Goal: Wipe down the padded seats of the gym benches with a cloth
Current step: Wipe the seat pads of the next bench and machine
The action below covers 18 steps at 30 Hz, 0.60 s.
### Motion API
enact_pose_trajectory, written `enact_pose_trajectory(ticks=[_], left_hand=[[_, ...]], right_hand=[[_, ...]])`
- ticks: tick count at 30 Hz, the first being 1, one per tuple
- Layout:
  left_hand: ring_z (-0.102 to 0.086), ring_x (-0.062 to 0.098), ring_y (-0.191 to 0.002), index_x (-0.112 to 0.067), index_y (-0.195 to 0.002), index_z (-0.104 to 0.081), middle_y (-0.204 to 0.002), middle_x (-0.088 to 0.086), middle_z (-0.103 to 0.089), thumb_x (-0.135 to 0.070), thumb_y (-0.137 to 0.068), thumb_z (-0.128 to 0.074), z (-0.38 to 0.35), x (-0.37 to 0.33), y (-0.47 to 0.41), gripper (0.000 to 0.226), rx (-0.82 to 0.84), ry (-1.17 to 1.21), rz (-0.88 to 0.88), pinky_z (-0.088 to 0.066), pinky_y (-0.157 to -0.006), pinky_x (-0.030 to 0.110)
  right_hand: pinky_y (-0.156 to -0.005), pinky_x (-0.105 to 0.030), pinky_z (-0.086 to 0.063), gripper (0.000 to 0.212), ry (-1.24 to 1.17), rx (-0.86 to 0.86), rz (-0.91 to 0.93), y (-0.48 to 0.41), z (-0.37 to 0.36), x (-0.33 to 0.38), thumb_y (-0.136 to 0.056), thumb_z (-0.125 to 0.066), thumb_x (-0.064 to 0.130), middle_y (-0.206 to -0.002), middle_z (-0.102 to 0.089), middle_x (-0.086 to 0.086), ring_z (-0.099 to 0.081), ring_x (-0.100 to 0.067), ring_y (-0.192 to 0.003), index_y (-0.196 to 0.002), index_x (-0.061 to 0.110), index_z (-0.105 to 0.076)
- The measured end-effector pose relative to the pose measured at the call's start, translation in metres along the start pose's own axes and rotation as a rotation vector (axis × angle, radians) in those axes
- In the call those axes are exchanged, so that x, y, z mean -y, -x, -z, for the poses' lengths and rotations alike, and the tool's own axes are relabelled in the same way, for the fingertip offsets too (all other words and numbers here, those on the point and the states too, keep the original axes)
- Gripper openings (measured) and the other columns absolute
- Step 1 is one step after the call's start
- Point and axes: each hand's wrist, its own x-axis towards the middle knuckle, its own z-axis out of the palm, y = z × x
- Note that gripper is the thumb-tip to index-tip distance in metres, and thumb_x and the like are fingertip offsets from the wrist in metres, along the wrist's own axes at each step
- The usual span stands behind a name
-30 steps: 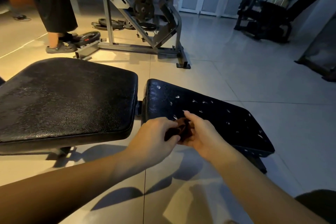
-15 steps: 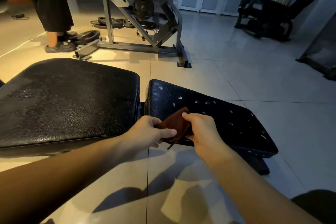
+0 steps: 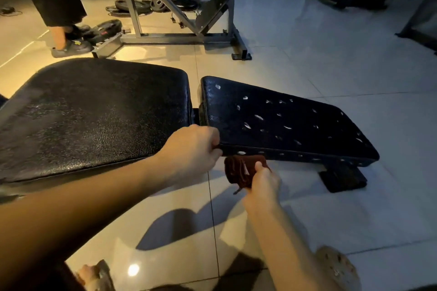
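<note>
head view | single wide-angle | faces forward and down | close over bench seat [image 3: 283,123] | far room dim, distance unclear

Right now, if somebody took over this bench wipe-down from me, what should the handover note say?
Hands: the left hand grips the near corner of the small torn pad, fingers curled over its edge. The right hand holds the folded brown cloth just below that pad's near edge, off the padding.
Bench: the large pad lies to the left, no hand on it.
Done: cloth folded and in hand; no wiped patch can be told.
Left to do: wipe the small torn pad, then the large pad.
</note>
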Motion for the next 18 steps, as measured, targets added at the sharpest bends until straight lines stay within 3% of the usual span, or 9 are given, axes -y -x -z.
enact_pose_trajectory(ticks=[4,7,10,12,15,18], left_hand=[[-0.060,0.019,-0.092,-0.023,-0.100,-0.066,-0.096,-0.003,-0.065,-0.042,-0.089,-0.067,-0.008,0.018,-0.018,0.022,-0.091,-0.120,-0.094,-0.055,-0.078,0.040],[-0.057,0.019,-0.096,-0.025,-0.108,-0.068,-0.102,-0.003,-0.063,-0.055,-0.084,-0.068,-0.017,0.031,-0.028,0.038,-0.131,-0.219,-0.102,-0.053,-0.082,0.041],[-0.054,0.021,-0.101,-0.026,-0.122,-0.065,-0.112,-0.001,-0.063,-0.064,-0.082,-0.067,-0.023,0.036,-0.032,0.056,-0.144,-0.310,-0.105,-0.047,-0.084,0.039],[-0.052,0.022,-0.107,-0.026,-0.129,-0.063,-0.117,-0.001,-0.061,-0.065,-0.082,-0.066,-0.023,0.034,-0.034,0.060,-0.154,-0.332,-0.118,-0.043,-0.087,0.039],[-0.052,0.023,-0.113,-0.025,-0.132,-0.064,-0.122,0.000,-0.061,-0.062,-0.084,-0.066,-0.024,0.029,-0.035,0.061,-0.145,-0.322,-0.126,-0.042,-0.091,0.041],[-0.055,0.025,-0.109,-0.023,-0.129,-0.068,-0.119,0.002,-0.063,-0.057,-0.084,-0.070,-0.023,0.030,-0.036,0.057,-0.125,-0.340,-0.145,-0.044,-0.088,0.041]], right_hand=[[-0.089,-0.043,-0.055,0.019,-0.080,-0.032,-0.175,-0.007,0.019,-0.025,-0.098,-0.066,0.022,-0.099,-0.065,-0.010,-0.065,-0.026,-0.093,-0.111,0.011,-0.057],[-0.095,-0.047,-0.056,0.011,-0.135,0.058,-0.077,-0.001,0.010,-0.036,-0.093,-0.072,0.022,-0.102,-0.072,-0.010,-0.069,-0.027,-0.099,-0.095,0.016,-0.064],[-0.090,-0.051,-0.059,0.006,-0.138,0.015,0.084,0.000,-0.006,-0.031,-0.093,-0.072,0.015,-0.093,-0.075,-0.012,-0.073,-0.028,-0.092,-0.088,0.013,-0.069],[-0.086,-0.048,-0.061,0.005,-0.203,-0.022,0.073,-0.003,-0.014,-0.028,-0.094,-0.071,0.013,-0.093,-0.075,-0.013,-0.073,-0.027,-0.089,-0.091,0.009,-0.070],[-0.066,-0.033,-0.061,0.008,-0.215,0.045,0.050,0.006,-0.030,-0.043,-0.095,-0.069,0.011,-0.097,-0.075,-0.015,-0.072,-0.021,-0.082,-0.102,0.006,-0.071],[-0.073,-0.041,-0.063,0.006,-0.162,0.112,0.106,0.014,-0.039,-0.053,-0.095,-0.069,0.012,-0.096,-0.076,-0.011,-0.073,-0.024,-0.087,-0.101,0.012,-0.072]])
